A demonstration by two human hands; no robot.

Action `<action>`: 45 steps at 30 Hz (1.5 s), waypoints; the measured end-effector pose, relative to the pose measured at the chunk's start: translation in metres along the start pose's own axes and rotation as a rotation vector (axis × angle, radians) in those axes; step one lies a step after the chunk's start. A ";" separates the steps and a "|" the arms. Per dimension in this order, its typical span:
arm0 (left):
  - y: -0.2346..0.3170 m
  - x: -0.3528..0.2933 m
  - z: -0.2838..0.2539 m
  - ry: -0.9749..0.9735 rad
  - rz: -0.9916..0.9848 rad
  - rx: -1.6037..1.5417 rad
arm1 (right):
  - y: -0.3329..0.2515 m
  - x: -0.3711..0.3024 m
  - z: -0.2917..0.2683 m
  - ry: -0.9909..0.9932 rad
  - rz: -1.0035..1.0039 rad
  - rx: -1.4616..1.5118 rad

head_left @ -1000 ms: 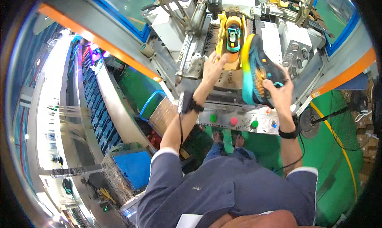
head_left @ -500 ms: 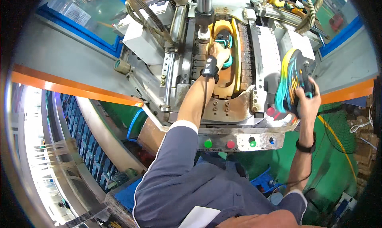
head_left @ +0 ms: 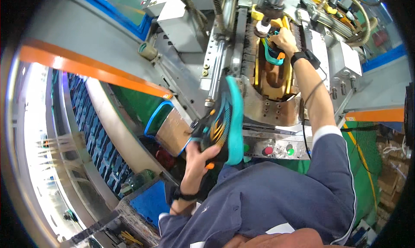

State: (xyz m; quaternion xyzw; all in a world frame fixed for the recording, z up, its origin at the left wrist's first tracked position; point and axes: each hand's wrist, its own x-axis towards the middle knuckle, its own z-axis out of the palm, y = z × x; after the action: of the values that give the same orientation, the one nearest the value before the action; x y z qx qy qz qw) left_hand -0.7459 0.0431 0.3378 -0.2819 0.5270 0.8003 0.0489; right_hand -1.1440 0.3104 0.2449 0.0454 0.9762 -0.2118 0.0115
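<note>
Here, two shoes and a press machine are recorded in the head view.

Left hand (head_left: 199, 159): closed around the heel end of a black shoe with teal sole (head_left: 222, 120), fingers wrapped under the upper, thumb on the near side. The shoe is held on edge, sole turned to the right, in front of the machine's near edge and just left of the control panel (head_left: 276, 146).

Right hand (head_left: 283, 38): stretched to the far side, fingers curled on a second shoe (head_left: 271, 49), teal and black with orange accents. This shoe is seated in the brown mould bed (head_left: 276, 81) at the middle of the grey machine (head_left: 190, 27), under a yellow clamp (head_left: 263, 16). How tightly it is gripped cannot be told. A black wristband (head_left: 302, 57) is worn on this arm.

Control panel: a flat grey plate on the near face, fitted with one red round button (head_left: 268, 150) and one green round button (head_left: 290, 151), side by side.

Markings: an orange stripe (head_left: 86, 68) is run along the grey machine skirt at left; another orange strip (head_left: 374, 115) is seen at right.

Containers: a brown cardboard box (head_left: 175, 133) with a blue-rimmed edge is set left of the held shoe; a blue bin (head_left: 149, 200) lies nearer, below it.
</note>
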 end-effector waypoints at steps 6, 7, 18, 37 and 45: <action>-0.039 -0.096 -0.056 0.413 0.148 -0.104 | -0.013 -0.008 0.044 0.034 0.060 -0.049; -0.053 -0.109 -0.059 0.529 0.169 -0.160 | -0.005 -0.008 0.049 0.018 0.013 -0.040; -0.173 -0.165 -0.035 0.694 0.199 -0.262 | -0.024 -0.362 0.121 -0.302 -1.077 0.461; -0.425 -0.379 -0.217 1.759 0.503 -1.130 | -0.205 -0.403 0.157 -0.503 -1.250 0.653; -0.581 -0.475 -0.384 2.227 0.150 -0.615 | -0.465 -0.693 -0.002 -0.473 -1.929 1.013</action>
State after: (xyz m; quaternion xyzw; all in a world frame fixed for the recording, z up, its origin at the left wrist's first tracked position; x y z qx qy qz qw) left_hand 0.0231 0.0680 -0.0073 -0.7987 0.0767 0.2044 -0.5607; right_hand -0.4971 -0.1679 0.4675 -0.7740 0.3764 -0.5091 0.0079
